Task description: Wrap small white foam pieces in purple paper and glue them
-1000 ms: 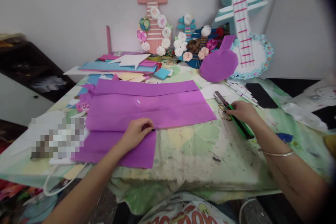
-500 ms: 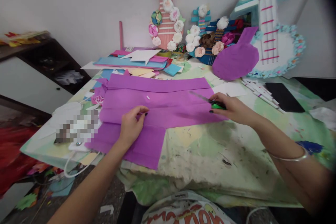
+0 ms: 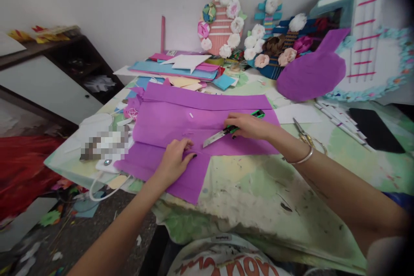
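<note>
A large sheet of purple paper (image 3: 164,123) lies across the table, with a folded strip along its far side and a section hanging toward me. My left hand (image 3: 176,159) rests on this paper near the near fold, thumb and fingers apart. In my right hand (image 3: 246,126) is a utility knife (image 3: 213,138) with a green and black handle. Its bare blade points left and down, low over the paper, close to my left fingertips. Whether the blade touches the paper, I cannot tell. Gold-handled scissors (image 3: 305,133) lie right of the paper, behind my right wrist.
Stacked coloured sheets (image 3: 174,74) lie at the back. A purple guitar-shaped cutout (image 3: 312,73) leans at the right, beside a large white guitar model (image 3: 362,60). Rolled paper sticks (image 3: 339,123) and a black phone-like slab (image 3: 377,129) are on the right. A white cable (image 3: 92,189) hangs off the left edge.
My right hand has moved left with the utility knife, its blade now nearer my left hand. The scissors have come into sight. My left fingers have spread, and the view has turned left.
</note>
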`<state>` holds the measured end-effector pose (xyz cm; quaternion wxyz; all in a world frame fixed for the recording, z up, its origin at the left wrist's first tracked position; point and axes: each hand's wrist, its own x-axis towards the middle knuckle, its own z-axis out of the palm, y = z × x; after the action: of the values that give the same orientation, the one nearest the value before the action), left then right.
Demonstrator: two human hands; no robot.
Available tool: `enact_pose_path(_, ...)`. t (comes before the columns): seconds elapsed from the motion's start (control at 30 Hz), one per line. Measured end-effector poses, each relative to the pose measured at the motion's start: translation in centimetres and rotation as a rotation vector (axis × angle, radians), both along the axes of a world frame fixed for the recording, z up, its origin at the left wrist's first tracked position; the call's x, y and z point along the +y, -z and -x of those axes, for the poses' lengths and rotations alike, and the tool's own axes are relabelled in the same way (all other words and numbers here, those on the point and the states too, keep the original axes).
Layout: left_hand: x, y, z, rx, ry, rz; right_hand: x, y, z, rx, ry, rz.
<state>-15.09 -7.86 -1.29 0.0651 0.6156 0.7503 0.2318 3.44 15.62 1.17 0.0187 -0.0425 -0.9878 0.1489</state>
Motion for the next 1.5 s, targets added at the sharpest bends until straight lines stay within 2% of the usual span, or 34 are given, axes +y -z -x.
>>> enact_pose_path(0.2,-1.4,-0.8,0.2,-0.198,0.023,-0.163,-0.1,1.1,0.9,0.062,-0.12,-0.044)
enact_pose_path(0.37,-2.0,-1.8,-0.1,-0.161,0.067,-0.234,-0.7,1.0,1.9,0.088,-0.188,-0.123)
enact_pose_path(0.53,-2.0,-1.7,-0.3,-0.125,0.069,-0.249,-1.2,0.6,2.4,0.097,-0.234,-0.101)
enact_pose_path(0.67,-2.2,-1.7,-0.5,-0.085,0.075,-0.286,-1.1,0.4,2.1,0.099,-0.193,-0.148)
enact_pose_path(0.73,-2.5,-1.9,-0.9,-0.047,0.115,-0.34,-0.9,0.1,1.8,0.095,-0.145,-0.173)
enact_pose_path(0.9,-3.6,-1.8,-2.1,0.054,0.322,-0.426,-0.5,-0.8,1.1,0.094,-0.088,-0.195)
enact_pose_path(1.07,-4.4,-1.3,-2.8,0.139,0.417,-0.447,-1.5,-0.6,1.7,0.134,-0.167,-0.153)
enact_pose_path(1.3,-3.5,-1.5,-2.3,0.046,0.28,-0.472,-3.2,0.2,3.4,0.108,-0.3,-0.201)
enact_pose_path(1.5,-2.9,0.4,-1.0,-0.06,0.022,-0.38,-3.3,0.6,3.7,0.075,-0.323,-0.2)
